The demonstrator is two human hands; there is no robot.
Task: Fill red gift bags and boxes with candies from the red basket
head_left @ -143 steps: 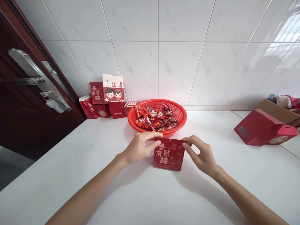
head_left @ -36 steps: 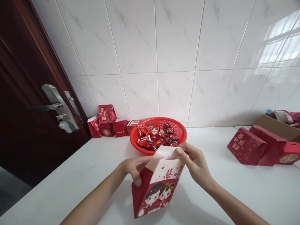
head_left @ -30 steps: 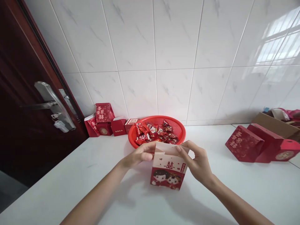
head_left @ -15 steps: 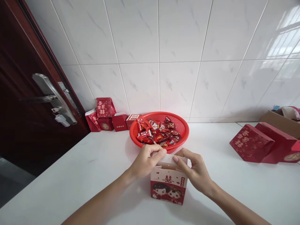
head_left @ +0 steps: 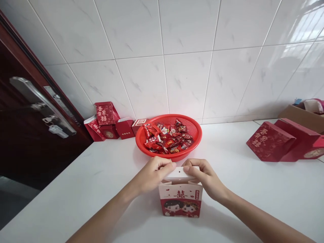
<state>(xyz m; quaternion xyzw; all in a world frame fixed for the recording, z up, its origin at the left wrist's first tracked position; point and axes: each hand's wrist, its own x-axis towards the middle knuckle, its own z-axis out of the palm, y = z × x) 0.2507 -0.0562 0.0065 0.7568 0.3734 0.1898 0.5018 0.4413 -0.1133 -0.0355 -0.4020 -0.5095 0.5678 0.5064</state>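
A small red and white box (head_left: 180, 202) with two cartoon faces stands upright on the white table, its top partly open. My left hand (head_left: 158, 172) pinches the left end of the white top flap (head_left: 179, 172) between thumb and curled fingers. At the flap's right end, my right hand (head_left: 202, 173) has its thumb on top and its fingers bent behind. Just beyond both hands sits a red plastic basket (head_left: 198, 137) with many wrapped candies (head_left: 168, 140) inside.
Several red boxes (head_left: 107, 116) stand against the tiled wall at the back left. More red boxes (head_left: 270, 141) and a brown carton (head_left: 300, 118) are at the right. A dark red door (head_left: 22, 135) with a metal handle borders the table's left side.
The white flap has tipped forward and lies flatter over the box opening, with both hands still on it. The camera view has shifted slightly.
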